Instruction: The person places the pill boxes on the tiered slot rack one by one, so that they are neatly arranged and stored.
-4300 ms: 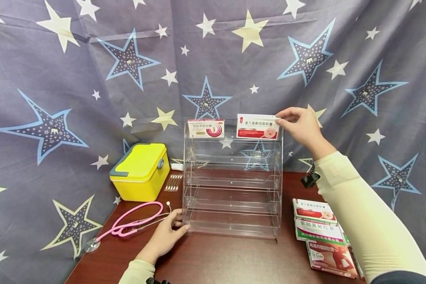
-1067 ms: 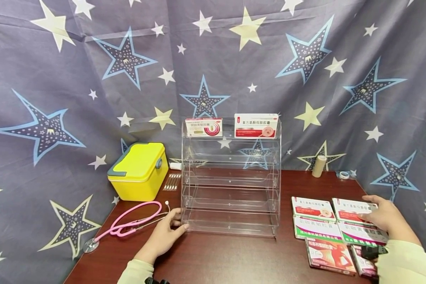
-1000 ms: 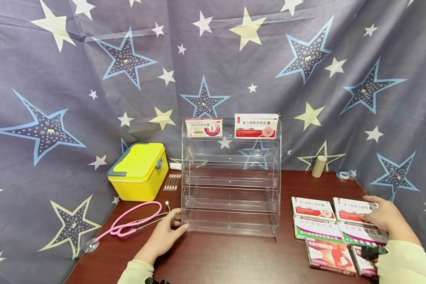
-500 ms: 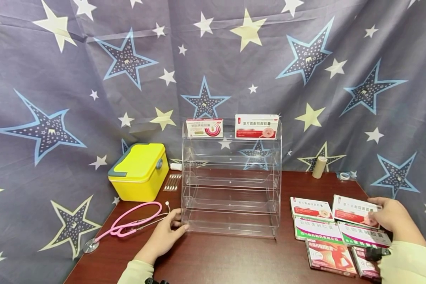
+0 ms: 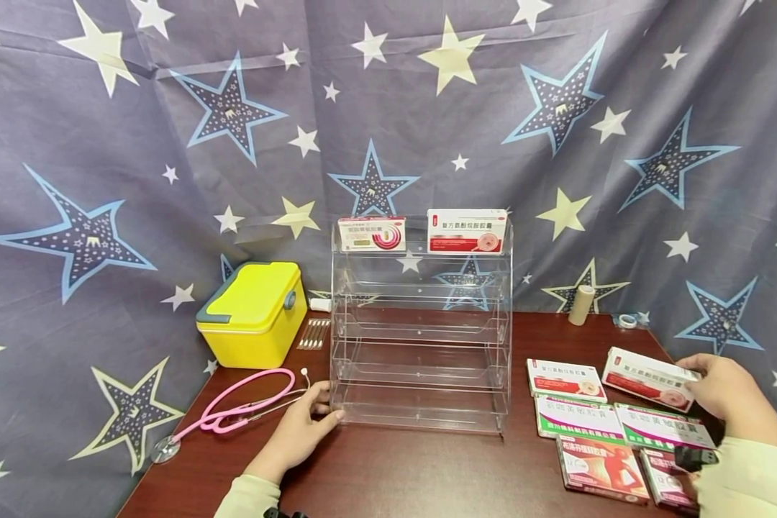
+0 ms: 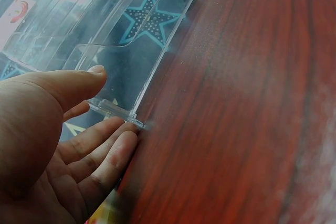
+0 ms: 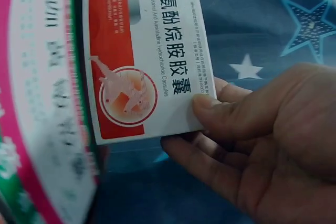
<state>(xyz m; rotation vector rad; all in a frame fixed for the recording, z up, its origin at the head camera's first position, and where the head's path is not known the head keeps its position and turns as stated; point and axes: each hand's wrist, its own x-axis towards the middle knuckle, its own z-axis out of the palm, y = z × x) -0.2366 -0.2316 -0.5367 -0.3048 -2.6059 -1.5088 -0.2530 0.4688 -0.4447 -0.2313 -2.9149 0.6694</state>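
Observation:
My right hand (image 5: 728,394) pinches a white and red medicine box (image 5: 650,378) by its right end, thumb on the printed face. The box is tilted, its left end higher. In the right wrist view, fingers go behind the box's edge. My left hand (image 5: 301,432) rests at the lower left corner of a clear acrylic tiered display rack (image 5: 421,416); in the left wrist view its fairly straight fingers touch the corner and the thumb stands apart from them. On the rack's top tier stand a red and white box (image 5: 372,234) and another white and red box (image 5: 467,232).
Several medicine boxes lie at right, among them a white-red one (image 5: 566,380), green-white ones (image 5: 579,419) and a red one (image 5: 602,467). At left are a yellow case (image 5: 252,316), a pink stethoscope (image 5: 233,417) and cotton swabs (image 5: 314,334). A beige roll (image 5: 580,305) stands behind.
My right hand went from the top-tier box down to the boxes at right. It has since lifted one white-red box and tilted it. My left hand has stayed at the rack corner.

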